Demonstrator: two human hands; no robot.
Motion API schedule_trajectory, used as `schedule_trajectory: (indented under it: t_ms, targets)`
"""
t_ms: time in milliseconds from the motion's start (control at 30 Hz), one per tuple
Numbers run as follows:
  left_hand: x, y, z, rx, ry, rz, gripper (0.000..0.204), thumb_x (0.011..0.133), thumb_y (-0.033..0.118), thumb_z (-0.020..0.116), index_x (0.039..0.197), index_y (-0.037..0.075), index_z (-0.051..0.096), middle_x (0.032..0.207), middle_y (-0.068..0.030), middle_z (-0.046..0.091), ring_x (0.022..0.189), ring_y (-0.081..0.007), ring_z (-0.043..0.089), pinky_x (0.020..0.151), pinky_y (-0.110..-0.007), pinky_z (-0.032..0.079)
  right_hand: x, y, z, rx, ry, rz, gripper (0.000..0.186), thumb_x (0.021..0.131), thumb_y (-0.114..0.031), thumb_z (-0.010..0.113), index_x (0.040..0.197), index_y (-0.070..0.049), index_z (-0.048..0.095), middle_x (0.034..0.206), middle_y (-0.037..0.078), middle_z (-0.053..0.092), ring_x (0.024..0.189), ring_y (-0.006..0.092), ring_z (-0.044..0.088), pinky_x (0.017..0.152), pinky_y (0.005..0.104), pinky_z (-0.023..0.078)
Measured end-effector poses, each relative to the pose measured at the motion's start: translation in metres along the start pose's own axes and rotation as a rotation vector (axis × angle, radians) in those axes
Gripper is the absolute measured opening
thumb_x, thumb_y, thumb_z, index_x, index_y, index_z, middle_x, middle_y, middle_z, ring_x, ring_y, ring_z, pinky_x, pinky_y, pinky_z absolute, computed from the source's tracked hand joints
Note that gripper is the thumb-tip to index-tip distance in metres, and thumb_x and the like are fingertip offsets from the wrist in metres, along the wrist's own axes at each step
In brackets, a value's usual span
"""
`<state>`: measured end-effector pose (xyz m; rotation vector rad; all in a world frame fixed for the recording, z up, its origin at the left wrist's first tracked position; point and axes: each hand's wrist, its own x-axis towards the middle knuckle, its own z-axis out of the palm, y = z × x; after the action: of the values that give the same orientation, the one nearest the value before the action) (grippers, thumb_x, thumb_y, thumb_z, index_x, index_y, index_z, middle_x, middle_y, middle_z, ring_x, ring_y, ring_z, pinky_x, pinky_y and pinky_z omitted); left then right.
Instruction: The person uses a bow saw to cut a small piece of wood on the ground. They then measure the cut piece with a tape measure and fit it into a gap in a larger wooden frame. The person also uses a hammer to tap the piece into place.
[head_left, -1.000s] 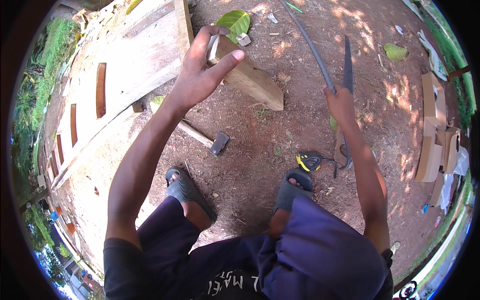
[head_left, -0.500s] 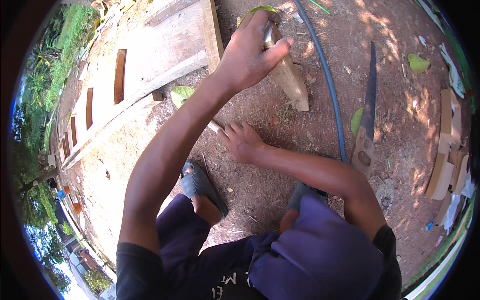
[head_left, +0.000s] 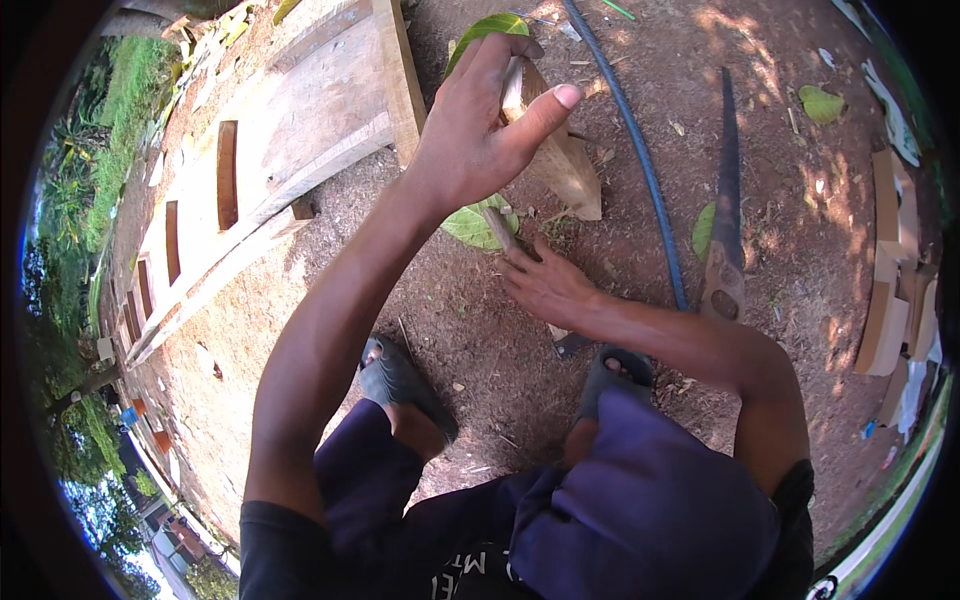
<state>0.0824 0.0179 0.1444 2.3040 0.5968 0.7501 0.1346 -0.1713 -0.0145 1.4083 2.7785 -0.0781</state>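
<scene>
My left hand [head_left: 490, 130] grips the top of an upright wooden block [head_left: 565, 170] that stands on the dirt. Below it my right hand [head_left: 545, 280] is closed around the wooden handle [head_left: 500, 225] of a hatchet-like tool, whose dark metal head [head_left: 570, 345] lies partly hidden by my right forearm, near my sandal. To the right, a blue hose [head_left: 645, 165] curves across the ground, and a hand saw [head_left: 727, 200] lies beside it with its wooden handle toward me. A large green leaf [head_left: 470, 230] is under the tool's handle.
A large pale wooden frame with slots [head_left: 315, 160] lies at the upper left, grass and trees [head_left: 110, 150] behind it. Cut cardboard [head_left: 885, 310] is at the far right. Scattered leaves [head_left: 820, 105] and wood chips lie on the sunlit dirt.
My right hand has let go of the saw and hose and moved left onto the tool's handle, which now points farther up. My left hand has shifted right, still on the block.
</scene>
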Motion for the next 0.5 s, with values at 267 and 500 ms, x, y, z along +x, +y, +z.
schedule_trajectory:
  t_ms: [267,500]
  targets:
    - [0.041,0.022,0.005,0.003,-0.100,-0.219,0.056,0.102,0.051,0.048,0.096,-0.003,0.061,0.087,-0.0207,0.063,0.083,-0.0332,0.060,0.082,-0.045,0.046,-0.020,0.034,-0.015,0.007,0.061,-0.342,0.015,0.089,-0.016,0.063,0.100,-0.010,0.070,0.107,0.002,0.064,0.119,0.0221,0.057,0.112,0.0405,0.040]
    - [0.053,0.023,0.008,-0.019,-0.063,-0.349,0.044,0.098,0.035,0.047,0.098,-0.005,0.067,0.101,-0.0297,0.069,0.097,-0.0451,0.066,0.092,-0.049,0.047,-0.130,-0.002,-0.074,0.548,0.142,0.339,0.026,0.100,-0.028,0.060,0.104,-0.003,0.059,0.091,0.014,0.064,0.083,0.0291,0.070,0.069,0.0431,0.057]
